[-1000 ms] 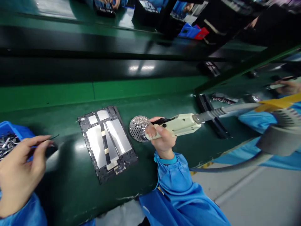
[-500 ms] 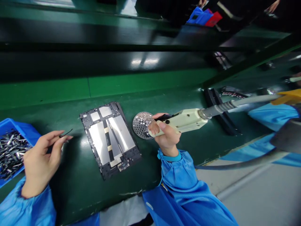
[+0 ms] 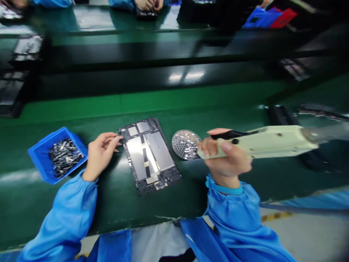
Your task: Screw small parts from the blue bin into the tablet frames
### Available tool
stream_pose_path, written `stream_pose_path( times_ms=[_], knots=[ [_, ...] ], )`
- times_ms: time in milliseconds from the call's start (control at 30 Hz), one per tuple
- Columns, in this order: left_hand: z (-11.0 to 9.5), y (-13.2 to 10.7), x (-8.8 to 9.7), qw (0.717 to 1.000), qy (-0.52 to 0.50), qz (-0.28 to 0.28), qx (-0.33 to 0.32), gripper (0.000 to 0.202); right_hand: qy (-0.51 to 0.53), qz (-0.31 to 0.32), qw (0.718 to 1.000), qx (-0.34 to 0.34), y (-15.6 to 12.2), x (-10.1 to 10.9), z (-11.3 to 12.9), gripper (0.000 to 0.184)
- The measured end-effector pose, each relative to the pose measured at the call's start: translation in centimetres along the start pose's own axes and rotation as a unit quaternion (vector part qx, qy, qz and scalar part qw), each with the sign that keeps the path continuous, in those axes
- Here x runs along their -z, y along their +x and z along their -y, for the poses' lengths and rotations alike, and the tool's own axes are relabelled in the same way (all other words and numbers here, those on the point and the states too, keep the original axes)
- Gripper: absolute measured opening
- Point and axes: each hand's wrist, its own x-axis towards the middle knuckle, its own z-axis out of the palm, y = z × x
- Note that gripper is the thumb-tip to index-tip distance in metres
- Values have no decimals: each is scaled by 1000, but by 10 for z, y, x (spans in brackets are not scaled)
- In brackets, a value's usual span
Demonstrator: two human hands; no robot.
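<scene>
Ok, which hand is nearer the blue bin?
Left: the left hand is just right of the blue bin; the right hand is farther off, beyond the opened device.

The place looks like an electronics workshop or factory floor, with desks in rows. A long green desk (image 3: 120,211) carries an opened tablet-like device (image 3: 165,151), its metal plates and small circuit parts bare, and a blue bin (image 3: 42,160) heaped with small metallic pieces (image 3: 65,156) (too many and too blurred to count). A pale handheld tool (image 3: 280,142) with a thick grey hose (image 3: 332,134) looks industrial. Across the way, at a second green desk (image 3: 54,20), a co-worker's hands (image 3: 148,4) are on a dark object (image 3: 146,14), with blue and red containers (image 3: 261,18) farther along. Blue sleeves (image 3: 73,198) on both people look like matching workwear.
</scene>
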Motion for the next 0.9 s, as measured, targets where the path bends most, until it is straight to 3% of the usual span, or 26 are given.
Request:
stream_pose_path(
  times_ms=[100, 200, 400, 533, 667, 900],
  knots=[
    [14, 20, -9, 998, -55, -13, 12, 31, 15, 35, 999, -1, 5, -14, 10, 23],
    [28, 35, -12, 997, -71, -38, 19, 24, 37, 82, 996, -22, 12, -42, 11, 19],
    [43, 48, -16, 999, 23, -37, -5, 14, 40, 102, 994, -23, 27, -121, -9, 21],
    [50, 53, -20, 997, 59, -39, -32, 12, 35, 145, 988, -32, 34, -160, -27, 17],
    [53, 48, -23, 989, 117, -30, -82, 13, 48, 151, 987, -28, 40, -179, -38, 14],
    [57, 30, -23, 961, 209, 10, -179, 10, 55, 143, 988, -30, 51, -191, -45, 18]
  ],
)
